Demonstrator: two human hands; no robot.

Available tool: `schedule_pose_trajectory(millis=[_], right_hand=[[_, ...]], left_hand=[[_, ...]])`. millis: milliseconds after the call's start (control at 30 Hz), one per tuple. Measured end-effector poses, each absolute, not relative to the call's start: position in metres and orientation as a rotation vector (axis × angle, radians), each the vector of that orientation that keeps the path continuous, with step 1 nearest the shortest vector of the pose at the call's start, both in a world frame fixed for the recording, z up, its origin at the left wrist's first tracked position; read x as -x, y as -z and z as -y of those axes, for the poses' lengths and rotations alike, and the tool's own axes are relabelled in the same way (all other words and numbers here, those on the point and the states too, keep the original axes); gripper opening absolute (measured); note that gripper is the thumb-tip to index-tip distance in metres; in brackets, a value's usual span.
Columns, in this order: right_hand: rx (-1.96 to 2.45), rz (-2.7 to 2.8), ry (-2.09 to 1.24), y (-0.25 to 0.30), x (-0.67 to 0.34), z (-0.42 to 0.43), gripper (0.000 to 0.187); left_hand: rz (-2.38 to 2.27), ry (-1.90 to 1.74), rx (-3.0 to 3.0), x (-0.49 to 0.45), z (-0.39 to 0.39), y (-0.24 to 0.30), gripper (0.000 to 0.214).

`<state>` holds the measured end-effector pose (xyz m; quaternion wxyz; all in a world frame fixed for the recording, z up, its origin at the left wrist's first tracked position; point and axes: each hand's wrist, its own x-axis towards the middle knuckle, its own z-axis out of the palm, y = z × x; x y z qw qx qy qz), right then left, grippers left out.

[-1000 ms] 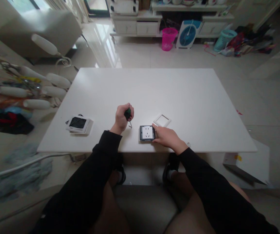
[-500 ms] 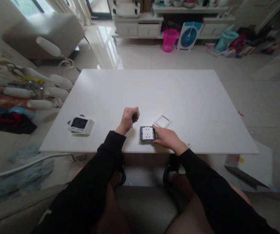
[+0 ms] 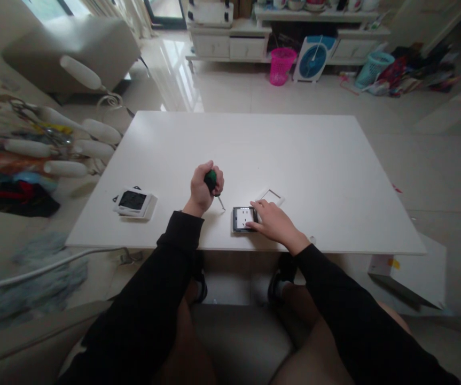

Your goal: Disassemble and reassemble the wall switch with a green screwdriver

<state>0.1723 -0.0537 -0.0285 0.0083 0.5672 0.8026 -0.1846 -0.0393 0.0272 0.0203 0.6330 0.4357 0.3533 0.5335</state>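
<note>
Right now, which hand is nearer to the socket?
Right. The right hand is at the right edge of the socket, thumb over its face; the left hand, holding a screwdriver, is apart, to its left.

I see a smooth, faintly shiny table (image 3: 294,149) and a glossy floor (image 3: 222,91). On my screen the screwdriver shaft (image 3: 221,202) looks metal, the socket (image 3: 240,216) and frame (image 3: 281,201) smooth plastic, the sleeves (image 3: 180,235) matt cloth.

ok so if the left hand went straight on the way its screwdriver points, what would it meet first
Likely the socket unit, at its left edge, with the screwdriver in the left hand arriving tip first. Depth is unclear; the tip might touch the white table first.
</note>
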Motion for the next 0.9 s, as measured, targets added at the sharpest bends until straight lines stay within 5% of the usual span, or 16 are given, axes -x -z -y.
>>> schedule_pose_trajectory(millis=[300,900], right_hand=[[-1.749,-2.618,0.627,0.009,-0.138,0.052,0.037],[-2.101,-2.581,1.033,0.014,-0.098,0.052,0.035]], left_hand=[[-0.726,-1.227,-0.828,0.051,-0.021,-0.039,0.074],[-0.611,-1.274,-0.703,0.079,-0.013,-0.056,0.075]])
